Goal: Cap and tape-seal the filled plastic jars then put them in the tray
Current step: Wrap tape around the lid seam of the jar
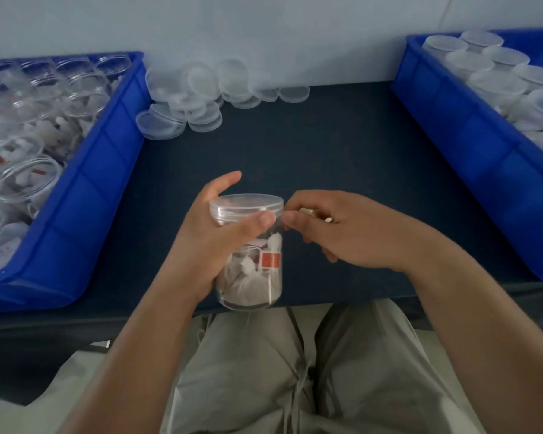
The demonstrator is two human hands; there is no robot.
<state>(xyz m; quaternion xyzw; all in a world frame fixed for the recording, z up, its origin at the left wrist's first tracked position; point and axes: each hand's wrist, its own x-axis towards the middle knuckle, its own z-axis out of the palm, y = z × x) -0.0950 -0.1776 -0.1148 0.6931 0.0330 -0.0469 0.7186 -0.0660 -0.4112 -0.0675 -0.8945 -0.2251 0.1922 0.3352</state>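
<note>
Jar [254,277], filled w/ tea bags, cap [246,203] on, held upright over near edge of tabletop [311,145].

L hand [207,242] grip: closed round jar's upper wall, thumb tip on cap rim.

R hand [351,233] grip: fingers curled, thumb & forefinger tips pinched at cap rim, right side. Pale item [308,211] held inside fingers, type unclear.

Left tray [85,195]: uncapped jars. Right tray [470,126]: capped jars. Loose caps [195,95] at rear, beside left tray.

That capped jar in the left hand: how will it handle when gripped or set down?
Probably light: the jar seems filled with tea bags. Its smooth clear wall looks slippery; the left hand wraps it. Tall and narrow, it may tip if bumped.
</note>
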